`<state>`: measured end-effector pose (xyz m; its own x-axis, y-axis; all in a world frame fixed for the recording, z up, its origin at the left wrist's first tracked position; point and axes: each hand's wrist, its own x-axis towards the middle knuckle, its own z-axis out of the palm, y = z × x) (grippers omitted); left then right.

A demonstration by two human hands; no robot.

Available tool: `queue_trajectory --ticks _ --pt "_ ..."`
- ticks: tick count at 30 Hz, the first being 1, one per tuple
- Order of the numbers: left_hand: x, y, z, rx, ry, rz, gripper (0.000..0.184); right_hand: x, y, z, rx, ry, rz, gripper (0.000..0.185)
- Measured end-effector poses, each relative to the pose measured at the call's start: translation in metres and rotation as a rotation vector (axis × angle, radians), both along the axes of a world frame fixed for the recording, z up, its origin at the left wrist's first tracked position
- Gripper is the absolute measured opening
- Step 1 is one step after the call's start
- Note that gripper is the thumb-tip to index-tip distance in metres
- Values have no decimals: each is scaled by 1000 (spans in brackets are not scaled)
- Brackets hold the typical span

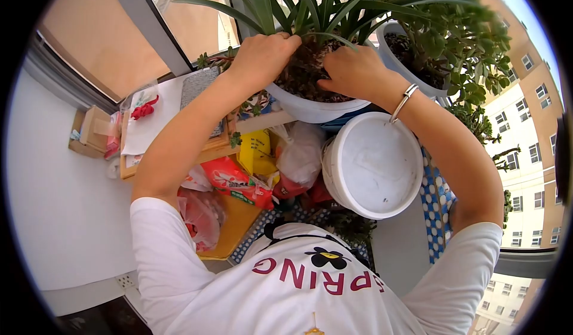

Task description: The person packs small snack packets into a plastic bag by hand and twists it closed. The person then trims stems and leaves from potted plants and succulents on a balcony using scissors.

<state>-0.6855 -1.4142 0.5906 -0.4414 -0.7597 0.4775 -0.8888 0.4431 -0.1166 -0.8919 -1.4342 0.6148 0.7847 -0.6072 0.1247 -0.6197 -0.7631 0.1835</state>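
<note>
A plant with long strap-like green leaves [325, 4] grows in a white round pot [316, 109] filled with dark, coarse soil [304, 78]. My left hand [267, 56] is closed at the left side of the plant's base, knuckles up, its fingertips hidden by the leaves. On the other side, my right hand [353, 68] is curled low over the soil with the thumb pointing inward. What either hand grips, if anything, is hidden. A metal bangle [404, 102] circles my right wrist.
A white bucket [379, 165] stands just below the pot. A second potted succulent [441, 42] is at the right by the window. Plastic bags [301, 156], a red packet [236, 183] and a wooden box [179, 161] are to the left.
</note>
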Motion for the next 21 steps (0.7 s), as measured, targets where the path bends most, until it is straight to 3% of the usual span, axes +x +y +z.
queue_trajectory --ticks 5,9,12,13,17,21 --pt "2 3 -4 -32 -120 1 12 0 3 5 -76 -27 58 31" --pt "0 3 -8 -57 -63 26 14 0 0 6 -93 28 17 30" --pt "-1 6 -9 -75 -5 39 15 -4 0 11 -95 42 17 29" --pt "-1 8 -9 -108 60 -18 8 -6 2 12 -102 43 1 27" --pt "-13 24 -12 -48 406 -124 8 -28 0 16 -87 111 -88 28" --pt "-30 43 -25 -78 375 -65 8 -48 12 17 -85 53 -142 26"
